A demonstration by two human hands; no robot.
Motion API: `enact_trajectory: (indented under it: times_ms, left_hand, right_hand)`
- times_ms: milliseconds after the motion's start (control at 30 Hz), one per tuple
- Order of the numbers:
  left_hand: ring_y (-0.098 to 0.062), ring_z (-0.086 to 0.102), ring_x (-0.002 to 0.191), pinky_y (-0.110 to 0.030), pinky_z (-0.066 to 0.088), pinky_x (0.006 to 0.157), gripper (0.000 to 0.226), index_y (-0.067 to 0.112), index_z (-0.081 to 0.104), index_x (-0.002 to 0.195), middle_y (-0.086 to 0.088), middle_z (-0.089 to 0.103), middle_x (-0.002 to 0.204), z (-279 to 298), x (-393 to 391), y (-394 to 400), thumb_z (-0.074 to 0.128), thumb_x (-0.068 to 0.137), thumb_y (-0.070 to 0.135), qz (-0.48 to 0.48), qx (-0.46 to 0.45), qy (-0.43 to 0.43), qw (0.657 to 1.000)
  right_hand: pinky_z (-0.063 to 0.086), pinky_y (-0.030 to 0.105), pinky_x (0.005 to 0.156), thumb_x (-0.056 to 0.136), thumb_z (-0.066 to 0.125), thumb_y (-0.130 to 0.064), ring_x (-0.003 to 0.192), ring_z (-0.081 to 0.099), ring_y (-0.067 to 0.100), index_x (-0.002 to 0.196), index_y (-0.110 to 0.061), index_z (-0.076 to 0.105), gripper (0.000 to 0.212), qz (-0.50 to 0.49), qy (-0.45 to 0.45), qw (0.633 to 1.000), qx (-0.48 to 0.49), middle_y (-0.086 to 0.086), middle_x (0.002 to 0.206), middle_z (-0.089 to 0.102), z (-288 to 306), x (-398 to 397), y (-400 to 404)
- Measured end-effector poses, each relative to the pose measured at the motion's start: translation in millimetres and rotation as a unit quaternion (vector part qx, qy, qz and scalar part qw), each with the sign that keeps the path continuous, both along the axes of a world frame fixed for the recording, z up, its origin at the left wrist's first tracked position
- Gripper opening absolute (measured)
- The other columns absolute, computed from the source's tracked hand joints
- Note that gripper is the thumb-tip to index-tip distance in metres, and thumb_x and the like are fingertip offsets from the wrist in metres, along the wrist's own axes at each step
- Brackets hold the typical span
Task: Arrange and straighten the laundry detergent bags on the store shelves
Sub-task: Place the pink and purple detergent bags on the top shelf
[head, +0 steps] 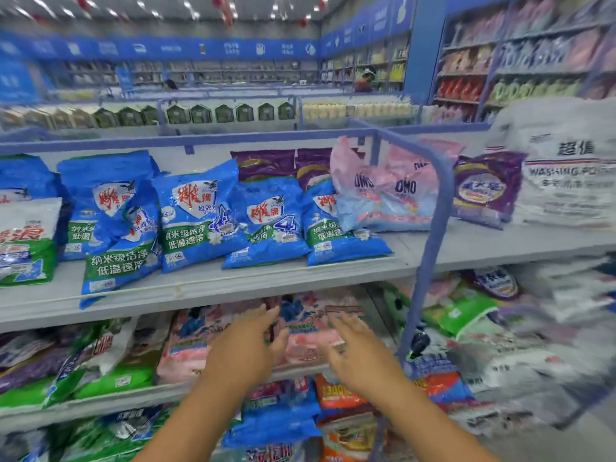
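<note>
Several blue detergent bags [196,215] lean unevenly on the top shelf [233,281], some slumped forward. Pink OMO bags [383,191] and a purple bag [486,188] stand to their right. On the second shelf lie pink detergent bags [306,328]. My left hand [246,348] and my right hand [356,348] reach out with fingers spread in front of those pink bags, holding nothing. The view is blurred by motion, and whether the fingers touch the bags is unclear.
A blue metal divider post [436,215] splits the shelving on the right. A large white washing powder sack [566,168] sits at the far right. Green and purple bags [100,368] fill the left of the second shelf, orange and blue bags [333,398] lie lower.
</note>
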State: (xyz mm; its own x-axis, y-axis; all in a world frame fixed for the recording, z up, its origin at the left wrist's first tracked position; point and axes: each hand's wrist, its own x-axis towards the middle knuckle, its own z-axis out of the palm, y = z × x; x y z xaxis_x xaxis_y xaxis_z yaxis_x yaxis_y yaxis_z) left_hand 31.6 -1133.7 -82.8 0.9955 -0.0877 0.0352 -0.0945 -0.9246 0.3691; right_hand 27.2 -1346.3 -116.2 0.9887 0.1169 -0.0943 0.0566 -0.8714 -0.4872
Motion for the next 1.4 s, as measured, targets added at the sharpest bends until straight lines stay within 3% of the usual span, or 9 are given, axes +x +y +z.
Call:
enact_trajectory:
  times_ms: [100,367,600,900,1033,1133,1267,1333,1400]
  left_hand:
    - [-0.012,0.033,0.147,-0.037,0.036,0.116,0.062,0.040,0.033,0.154,0.013,0.033,0.161,34.3,-4.4,-30.3,0.042,0.098,0.063,-0.003,-0.022,-0.041,0.999]
    - [-0.008,0.024,0.151,-0.038,0.031,0.120,0.066,0.046,0.028,0.154,0.017,0.025,0.164,75.2,16.5,-75.2,0.044,0.094,0.068,-0.011,-0.069,-0.071,0.995]
    - [-0.018,0.013,0.155,-0.042,0.026,0.121,0.071,0.038,0.028,0.157,0.006,0.015,0.168,121.6,84.4,-118.7,0.034,0.094,0.072,-0.076,0.052,-0.138,0.986]
    - [-0.024,0.008,0.156,-0.045,0.024,0.123,0.070,0.035,0.033,0.155,0.000,0.004,0.170,115.3,161.2,-159.8,0.044,0.094,0.067,-0.098,0.002,-0.179,0.979]
    - [-0.032,0.004,0.155,-0.050,0.020,0.124,0.070,0.033,0.036,0.155,-0.003,-0.005,0.170,102.5,190.5,-174.4,0.056,0.093,0.059,-0.062,-0.034,-0.224,0.972]
    - [-0.030,0.003,0.155,-0.050,0.021,0.123,0.079,0.033,0.025,0.158,0.002,-0.013,0.168,96.8,210.4,-190.9,0.062,0.092,0.055,-0.013,-0.079,-0.226,0.971]
    - [-0.034,0.025,0.150,-0.052,0.040,0.108,0.099,0.036,0.005,0.160,0.011,-0.023,0.166,92.8,226.4,-220.5,0.071,0.087,0.048,0.072,-0.163,-0.211,0.961]
    - [-0.038,0.031,0.146,-0.053,0.044,0.099,0.110,0.035,-0.001,0.160,0.003,-0.019,0.167,92.9,234.5,-235.9,0.078,0.083,0.041,0.134,-0.219,-0.224,0.940]
    - [-0.036,0.027,0.147,-0.054,0.042,0.101,0.117,0.029,-0.002,0.160,-0.010,0.000,0.167,95.7,245.2,-243.7,0.084,0.080,0.030,0.213,-0.299,-0.223,0.903]
  right_hand:
    - [0.016,0.037,0.124,0.096,0.036,-0.069,0.154,0.001,0.007,0.159,-0.036,0.018,0.074,-0.014,-0.024,0.999,0.033,-0.016,0.167,0.006,35.0,-6.2,-34.1]
    - [0.018,0.036,0.123,0.096,0.036,-0.069,0.152,0.000,0.000,0.158,-0.042,0.015,0.071,-0.042,-0.103,0.992,0.056,-0.022,0.165,0.004,117.1,-11.4,-92.3]
    - [0.018,0.039,0.123,0.095,0.034,-0.070,0.154,-0.001,0.007,0.158,-0.038,0.016,0.073,-0.138,-0.157,0.978,-0.024,-0.017,0.167,0.004,152.5,3.2,-151.1]
    - [0.018,0.038,0.122,0.101,0.036,-0.060,0.155,0.003,0.013,0.160,-0.032,0.017,0.069,-0.219,-0.128,0.963,-0.091,-0.009,0.168,0.005,160.4,63.0,-206.6]
    - [0.024,0.038,0.120,0.099,0.039,-0.062,0.154,0.012,0.014,0.158,-0.031,0.023,0.068,-0.196,-0.128,0.969,-0.076,-0.007,0.168,0.014,147.7,113.1,-222.8]
    - [0.025,0.037,0.118,0.099,0.040,-0.061,0.154,0.014,0.014,0.158,-0.030,0.024,0.068,-0.162,-0.116,0.978,-0.054,-0.006,0.167,0.016,136.0,154.9,-243.6]
    - [0.033,0.042,0.116,0.095,0.043,-0.065,0.150,0.028,0.016,0.157,-0.030,0.025,0.073,-0.108,-0.099,0.989,0.011,-0.007,0.165,0.023,123.0,209.8,-283.4]
    - [0.039,0.038,0.108,0.095,0.048,-0.061,0.142,0.040,0.019,0.153,-0.023,0.031,0.071,-0.098,-0.088,0.990,0.046,-0.002,0.158,0.035,118.5,233.5,-304.5]
    - [0.039,0.032,0.093,0.097,0.052,-0.054,0.128,0.049,0.023,0.145,-0.015,0.037,0.064,-0.088,-0.077,0.990,0.080,0.005,0.148,0.044,116.5,253.7,-320.3]
